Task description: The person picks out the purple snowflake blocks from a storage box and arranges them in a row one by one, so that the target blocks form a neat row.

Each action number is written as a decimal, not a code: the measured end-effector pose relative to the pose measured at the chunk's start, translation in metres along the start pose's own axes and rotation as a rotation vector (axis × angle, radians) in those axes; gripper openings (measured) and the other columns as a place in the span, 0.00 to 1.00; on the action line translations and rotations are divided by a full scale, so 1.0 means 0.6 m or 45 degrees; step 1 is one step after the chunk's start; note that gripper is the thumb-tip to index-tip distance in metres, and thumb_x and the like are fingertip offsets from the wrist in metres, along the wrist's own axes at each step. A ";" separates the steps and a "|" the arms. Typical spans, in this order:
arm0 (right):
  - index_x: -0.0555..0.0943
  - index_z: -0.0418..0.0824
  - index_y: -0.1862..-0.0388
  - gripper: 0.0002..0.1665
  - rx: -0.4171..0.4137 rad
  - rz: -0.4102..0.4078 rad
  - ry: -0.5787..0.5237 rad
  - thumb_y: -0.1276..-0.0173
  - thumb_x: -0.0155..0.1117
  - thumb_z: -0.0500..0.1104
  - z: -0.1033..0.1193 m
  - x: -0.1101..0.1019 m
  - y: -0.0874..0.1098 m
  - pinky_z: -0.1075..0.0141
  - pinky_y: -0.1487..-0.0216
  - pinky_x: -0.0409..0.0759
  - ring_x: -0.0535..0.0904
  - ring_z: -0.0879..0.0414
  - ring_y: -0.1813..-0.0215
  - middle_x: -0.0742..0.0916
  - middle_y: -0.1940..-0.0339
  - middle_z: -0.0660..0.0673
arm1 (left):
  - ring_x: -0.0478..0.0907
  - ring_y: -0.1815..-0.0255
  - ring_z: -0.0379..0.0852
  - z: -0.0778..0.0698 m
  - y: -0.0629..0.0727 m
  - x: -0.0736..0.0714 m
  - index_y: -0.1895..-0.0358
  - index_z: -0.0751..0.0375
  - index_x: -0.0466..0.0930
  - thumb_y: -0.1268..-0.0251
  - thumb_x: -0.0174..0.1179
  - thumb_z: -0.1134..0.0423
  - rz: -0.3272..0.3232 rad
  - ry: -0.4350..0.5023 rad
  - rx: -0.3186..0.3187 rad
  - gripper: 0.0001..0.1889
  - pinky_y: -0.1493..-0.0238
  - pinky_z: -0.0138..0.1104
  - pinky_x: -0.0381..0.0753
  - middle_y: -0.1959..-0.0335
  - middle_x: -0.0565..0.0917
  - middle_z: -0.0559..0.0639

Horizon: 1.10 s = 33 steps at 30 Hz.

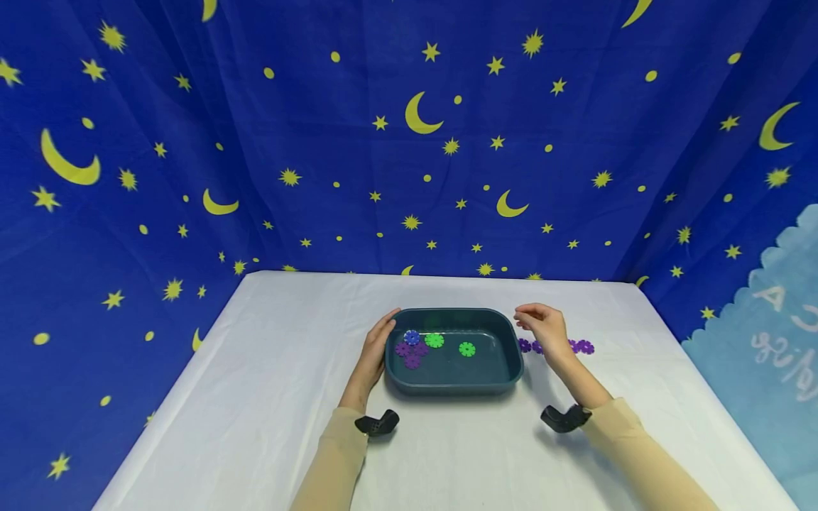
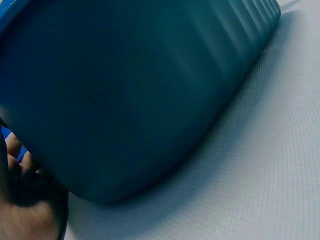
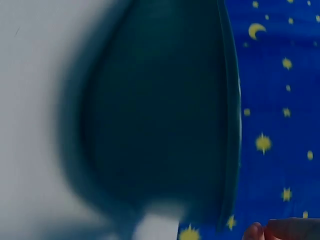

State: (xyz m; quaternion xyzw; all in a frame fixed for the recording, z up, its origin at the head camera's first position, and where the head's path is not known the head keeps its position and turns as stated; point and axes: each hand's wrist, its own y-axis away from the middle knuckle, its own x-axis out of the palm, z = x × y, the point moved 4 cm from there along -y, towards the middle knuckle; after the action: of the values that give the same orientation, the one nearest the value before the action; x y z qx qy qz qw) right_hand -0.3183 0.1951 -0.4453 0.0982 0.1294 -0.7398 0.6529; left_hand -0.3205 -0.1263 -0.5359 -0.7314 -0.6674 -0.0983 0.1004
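A dark teal plastic tub (image 1: 455,389) stands on the table, with snowflake-shaped discs inside: a blue disc (image 1: 412,338), a few purple discs (image 1: 412,362) and two green ones, one green disc (image 1: 467,349) lying apart. My left hand (image 1: 373,353) rests along the tub's left side, its fairly straight fingers reaching the rim at the far corner. Just beyond the tub's right rim hovers my right hand (image 1: 544,330), fingers loosely bent and pointing toward the rim. No piece shows between its fingertips (image 3: 256,232) in the right wrist view. Behind that hand runs a row of purple discs (image 1: 585,347), partly covered.
A white cloth covers the table (image 1: 287,397). Blue curtains (image 1: 358,163) with yellow moons and stars rise behind and at both sides. A light blue panel with white lettering (image 1: 780,341) hangs at the right. Each wrist carries a black camera mount (image 1: 565,419).
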 end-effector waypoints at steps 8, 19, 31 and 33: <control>0.79 0.22 0.54 0.15 -0.014 0.140 -0.072 0.35 0.61 0.33 0.013 0.084 0.013 0.72 0.64 0.82 0.80 0.65 0.71 0.86 0.72 0.50 | 0.54 0.24 0.53 -0.001 0.002 -0.001 0.29 0.59 0.63 0.26 0.46 0.52 -0.007 -0.020 -0.009 0.26 0.23 0.47 0.52 0.26 0.60 0.55; 0.80 0.21 0.58 0.12 -0.156 0.363 0.010 0.40 0.61 0.28 0.016 0.185 0.022 0.58 0.60 0.86 0.83 0.60 0.68 0.86 0.65 0.30 | 0.49 0.23 0.53 -0.014 0.006 -0.001 0.28 0.64 0.57 0.23 0.41 0.59 0.038 -0.010 -0.062 0.25 0.22 0.46 0.49 0.24 0.55 0.57; 0.81 0.23 0.60 0.15 -0.469 0.727 0.225 0.49 0.69 0.25 0.027 0.276 0.035 0.74 0.67 0.81 0.84 0.52 0.68 0.87 0.65 0.30 | 0.43 0.22 0.55 -0.041 0.023 0.015 0.28 0.66 0.57 0.23 0.41 0.60 0.054 -0.027 -0.052 0.25 0.22 0.49 0.43 0.23 0.52 0.59; 0.82 0.24 0.61 0.15 -0.506 0.752 0.265 0.50 0.70 0.26 0.026 0.283 0.037 0.74 0.66 0.82 0.84 0.50 0.67 0.87 0.65 0.31 | 0.44 0.22 0.54 -0.041 0.022 0.015 0.28 0.66 0.57 0.23 0.41 0.59 0.059 -0.021 -0.054 0.25 0.22 0.48 0.43 0.23 0.52 0.58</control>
State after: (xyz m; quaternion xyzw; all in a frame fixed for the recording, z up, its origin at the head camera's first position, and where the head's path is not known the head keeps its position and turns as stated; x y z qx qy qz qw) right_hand -0.3177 0.0282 -0.4854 0.0774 0.3023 -0.4661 0.8279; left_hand -0.3066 -0.1254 -0.5101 -0.7493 -0.6489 -0.1041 0.0818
